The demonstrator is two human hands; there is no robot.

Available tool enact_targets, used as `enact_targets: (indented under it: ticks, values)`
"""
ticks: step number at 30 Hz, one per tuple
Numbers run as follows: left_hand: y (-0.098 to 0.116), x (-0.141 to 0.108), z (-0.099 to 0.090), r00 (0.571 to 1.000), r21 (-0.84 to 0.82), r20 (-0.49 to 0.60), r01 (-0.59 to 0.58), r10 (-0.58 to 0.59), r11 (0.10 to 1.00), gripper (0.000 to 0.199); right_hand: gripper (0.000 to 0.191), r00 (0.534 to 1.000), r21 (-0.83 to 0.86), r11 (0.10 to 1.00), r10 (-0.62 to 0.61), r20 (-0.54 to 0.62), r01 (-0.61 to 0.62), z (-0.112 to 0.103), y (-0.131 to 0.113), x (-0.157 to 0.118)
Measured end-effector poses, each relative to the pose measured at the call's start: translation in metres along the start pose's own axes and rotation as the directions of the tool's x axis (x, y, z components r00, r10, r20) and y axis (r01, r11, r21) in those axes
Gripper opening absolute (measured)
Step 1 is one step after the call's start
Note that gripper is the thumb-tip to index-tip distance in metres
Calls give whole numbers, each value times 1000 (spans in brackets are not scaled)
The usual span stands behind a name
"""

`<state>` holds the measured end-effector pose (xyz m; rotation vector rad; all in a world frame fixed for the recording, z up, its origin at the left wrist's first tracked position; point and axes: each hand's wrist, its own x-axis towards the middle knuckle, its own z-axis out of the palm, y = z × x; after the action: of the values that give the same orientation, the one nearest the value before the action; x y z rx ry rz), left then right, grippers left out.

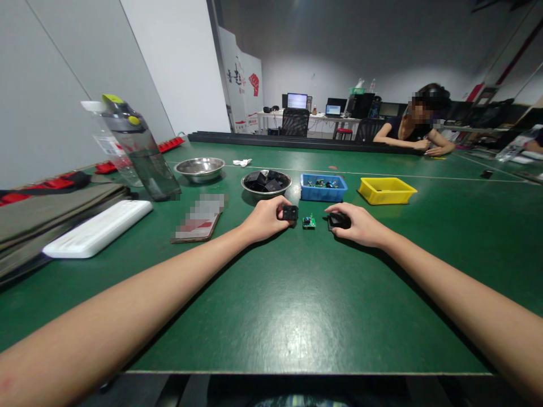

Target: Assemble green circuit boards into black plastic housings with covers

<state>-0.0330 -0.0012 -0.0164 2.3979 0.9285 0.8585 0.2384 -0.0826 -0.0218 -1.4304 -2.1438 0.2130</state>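
The left hand [266,219] pinches a square black plastic piece [291,213] between thumb and fingers, and the right hand [360,225] is wrapped around a second, rounder-looking dark plastic piece [340,220]. Between the hands, touching neither, a small green circuit board with a black component on it [309,222] lies on the green tabletop [314,299]. Beyond the left hand stands a round steel bowl [254,194] of black boxy parts [266,181]; beyond the gap between the hands, a blue plastic tray [322,195] holds more small boards; beyond the right hand is a yellow plastic tray [388,198].

The step in hand looks like holding the two black pieces apart, one at each side of the board. Lifting the board would call for freeing some fingers, since both hands are occupied.

The square piece seems to turn a face with recesses toward the wearer; it looks slightly wider than tall, so its long axis probably runs left to right. The dark piece's visible end points inward, toward the board, but the fingers hide too much to settle its long axis. The board lies component side up, with something thin rising at its far edge; it appears nearly square, so I cannot tell a long axis.
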Motion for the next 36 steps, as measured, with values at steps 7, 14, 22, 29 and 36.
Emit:
enact_targets:
  ticks: [7, 14, 22, 29, 36]
  values:
    - [0, 0, 0, 1000, 16, 2, -9, 9, 1000, 26, 40, 1000, -34, 999, -22, 8, 23, 0, 2, 0]
    - [1, 0, -1, 1000, 47, 12, -27, 26, 999, 26, 35, 999, -36, 998, -41, 21, 42, 0, 2, 0]
    - [2, -1, -1, 1000, 60, 12, -26, 25, 998, 28, 29, 999, -39, 999, -30, -14, 29, 2, 2, 0]
    - [4, -2, -2, 999, 73, 1, -35, 35, 997, 28, 24, 999, -37, 998, -42, -18, 41, 1, 0, 1]
    - [3, -1, -3, 997, 130, 4, -81, 81, 988, 27, 26, 999, -27, 999, -47, -11, 46, 0, 0, 1]
